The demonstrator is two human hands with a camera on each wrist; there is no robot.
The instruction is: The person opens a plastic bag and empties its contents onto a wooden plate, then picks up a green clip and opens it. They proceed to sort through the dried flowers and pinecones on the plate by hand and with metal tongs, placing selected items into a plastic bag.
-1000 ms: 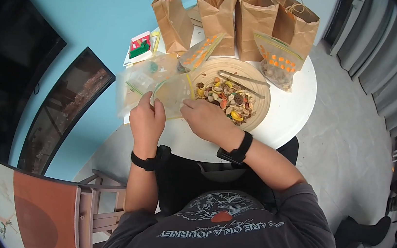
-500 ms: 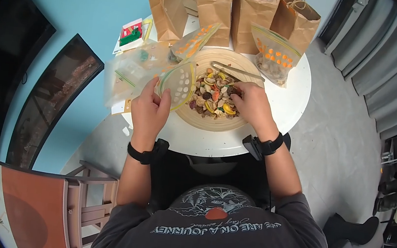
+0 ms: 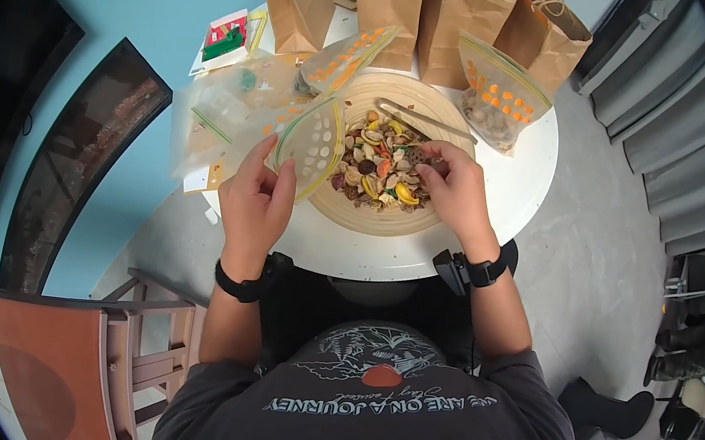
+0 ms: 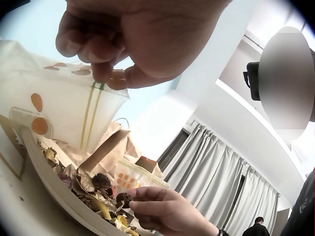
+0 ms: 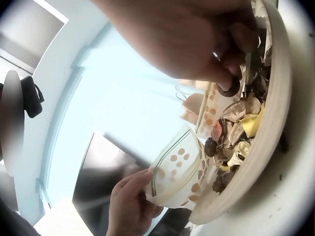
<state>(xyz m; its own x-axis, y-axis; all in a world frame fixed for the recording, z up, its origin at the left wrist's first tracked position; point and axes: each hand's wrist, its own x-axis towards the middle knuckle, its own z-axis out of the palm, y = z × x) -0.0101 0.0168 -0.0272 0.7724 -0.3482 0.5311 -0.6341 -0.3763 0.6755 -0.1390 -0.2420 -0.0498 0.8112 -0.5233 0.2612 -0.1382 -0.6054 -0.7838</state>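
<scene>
At the left rim of the bowl (image 3: 319, 207), a clear zip bag with dots (image 3: 313, 142) stands with its mouth spread. My left hand (image 3: 257, 200) pinches that bag by its zip edge, seen close up in the left wrist view. Dried potpourri (image 3: 380, 171) fills the bowl's middle: pale petals, yellow slices, orange bits and dark round pods. Over its right side, the thumb and fingers of my right hand (image 3: 460, 193) pinch a dark round pod (image 5: 230, 88). Metal tongs (image 3: 425, 120) lie across the far part of the bowl.
Brown paper bags (image 3: 389, 16) line the back of the white round table (image 3: 348, 254). Two filled orange-dotted zip bags, one a right-hand bag (image 3: 504, 107), stand before them. Flat clear bags (image 3: 206, 129) and a red-and-green box (image 3: 226, 36) lie at left.
My right hand has left the edge of the zip bag, moved right over the bowl and taken hold of a dark pod. My left hand keeps its grip on the bag, whose mouth is wider.
</scene>
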